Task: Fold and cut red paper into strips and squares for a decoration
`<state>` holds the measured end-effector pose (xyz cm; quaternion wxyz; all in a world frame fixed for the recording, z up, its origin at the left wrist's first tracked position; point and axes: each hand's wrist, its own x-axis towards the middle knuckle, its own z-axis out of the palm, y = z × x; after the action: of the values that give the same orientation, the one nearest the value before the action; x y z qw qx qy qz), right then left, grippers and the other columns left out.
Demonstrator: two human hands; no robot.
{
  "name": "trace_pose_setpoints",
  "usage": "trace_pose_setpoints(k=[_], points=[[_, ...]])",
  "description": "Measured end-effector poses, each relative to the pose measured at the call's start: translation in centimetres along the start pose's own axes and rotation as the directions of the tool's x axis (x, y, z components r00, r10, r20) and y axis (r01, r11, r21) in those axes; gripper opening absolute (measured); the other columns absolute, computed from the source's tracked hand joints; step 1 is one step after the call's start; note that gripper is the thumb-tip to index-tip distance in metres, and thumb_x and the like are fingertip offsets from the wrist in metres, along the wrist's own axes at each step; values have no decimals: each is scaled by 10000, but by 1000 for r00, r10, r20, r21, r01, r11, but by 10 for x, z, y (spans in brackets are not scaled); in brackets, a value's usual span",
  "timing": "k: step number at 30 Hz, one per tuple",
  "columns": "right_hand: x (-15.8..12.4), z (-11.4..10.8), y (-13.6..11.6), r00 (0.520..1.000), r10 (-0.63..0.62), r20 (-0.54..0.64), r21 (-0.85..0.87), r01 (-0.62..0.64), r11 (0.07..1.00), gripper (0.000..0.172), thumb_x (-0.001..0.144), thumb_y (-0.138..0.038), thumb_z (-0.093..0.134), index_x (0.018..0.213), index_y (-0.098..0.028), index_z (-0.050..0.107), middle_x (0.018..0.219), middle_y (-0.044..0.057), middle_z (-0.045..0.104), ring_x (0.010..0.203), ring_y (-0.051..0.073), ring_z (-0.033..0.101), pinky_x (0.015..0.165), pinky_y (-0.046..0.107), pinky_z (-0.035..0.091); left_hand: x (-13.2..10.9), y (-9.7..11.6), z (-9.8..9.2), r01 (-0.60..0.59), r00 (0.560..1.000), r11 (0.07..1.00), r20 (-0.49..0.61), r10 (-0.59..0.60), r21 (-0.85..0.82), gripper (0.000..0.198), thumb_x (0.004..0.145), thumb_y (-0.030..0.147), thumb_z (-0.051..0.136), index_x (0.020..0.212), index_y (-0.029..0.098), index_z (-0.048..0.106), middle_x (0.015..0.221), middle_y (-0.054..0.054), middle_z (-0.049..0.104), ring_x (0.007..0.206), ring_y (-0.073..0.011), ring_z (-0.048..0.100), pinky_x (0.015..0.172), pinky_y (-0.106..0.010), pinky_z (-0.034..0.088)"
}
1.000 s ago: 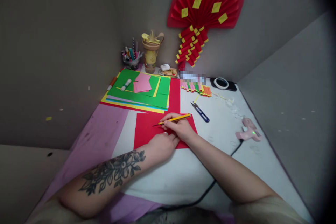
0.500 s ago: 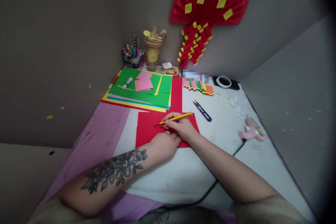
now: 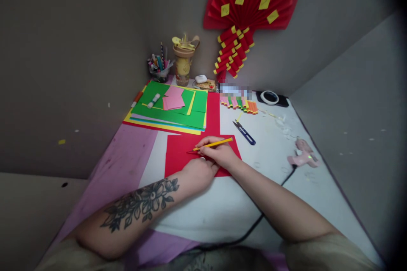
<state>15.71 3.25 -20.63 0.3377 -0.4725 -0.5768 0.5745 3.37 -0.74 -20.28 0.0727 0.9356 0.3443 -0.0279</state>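
Note:
A red sheet of paper lies flat on the white table. My right hand is closed around a yellow pencil, whose tip touches the red sheet to the left of the hand. My left hand rests on the sheet's near edge, just below the right hand, with its fingers curled under; I cannot see anything in them. A ring shows on one finger.
A stack of green, yellow and pink paper with a glue stick lies at the back left. Small blue snips, rolled paper tubes, a tape roll and a pink glue gun with its black cord sit to the right. Cups of pens stand by the wall.
Both hands stay on the red sheet with the pencil tip in nearly the same spot. The view has shifted slightly.

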Motion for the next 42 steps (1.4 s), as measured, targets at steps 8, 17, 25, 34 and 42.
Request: trace_pose_setpoints(k=[8, 17, 25, 34, 42], points=[[-1, -4, -1, 999, 35, -32, 56, -33, 998, 92, 679, -242, 635, 756, -192, 639, 729, 15, 664, 679, 162, 627, 619, 269, 499, -2, 0, -2, -9, 999, 998, 53, 13, -70, 433, 858, 83, 337, 1260, 93, 496, 1074, -156, 629, 809, -237, 629, 649, -332, 477], [-6, -20, 1, 998, 46, -40, 59, -44, 997, 125, 677, -259, 638, 771, -179, 644, 731, 21, 669, 678, 157, 628, 636, 275, 496, 0, -2, 4, -32, 999, 999, 39, 33, -5, 517, 846, 80, 325, 1355, 109, 406, 1187, -162, 609, 720, -204, 635, 566, -313, 480], [-11, -36, 9, 998, 28, -63, 76, -24, 997, 138, 681, -267, 653, 776, -167, 644, 728, 30, 676, 666, 158, 628, 629, 279, 490, -1, -3, 9, -39, 999, 998, 13, 38, 42, 556, 849, 78, 329, 1403, 114, 353, 1360, -169, 501, 749, -207, 650, 579, -328, 504], [-16, -52, 12, 995, -3, -96, 56, 8, 998, 132, 663, -259, 658, 758, -167, 658, 691, 23, 669, 637, 158, 619, 641, 302, 499, 0, -2, 8, -18, 999, 999, 50, 17, 33, 584, 846, 74, 350, 1424, 156, 333, 1442, -172, 400, 766, -193, 662, 620, -320, 513], [-23, -66, 17, 989, -24, -147, 61, 33, 998, 117, 679, -251, 665, 757, -163, 667, 707, 26, 660, 638, 143, 593, 643, 285, 481, 0, -2, 3, -30, 997, 995, 79, 23, 96, 596, 841, 53, 341, 1427, 160, 330, 1470, -142, 359, 788, -193, 669, 659, -323, 520]])
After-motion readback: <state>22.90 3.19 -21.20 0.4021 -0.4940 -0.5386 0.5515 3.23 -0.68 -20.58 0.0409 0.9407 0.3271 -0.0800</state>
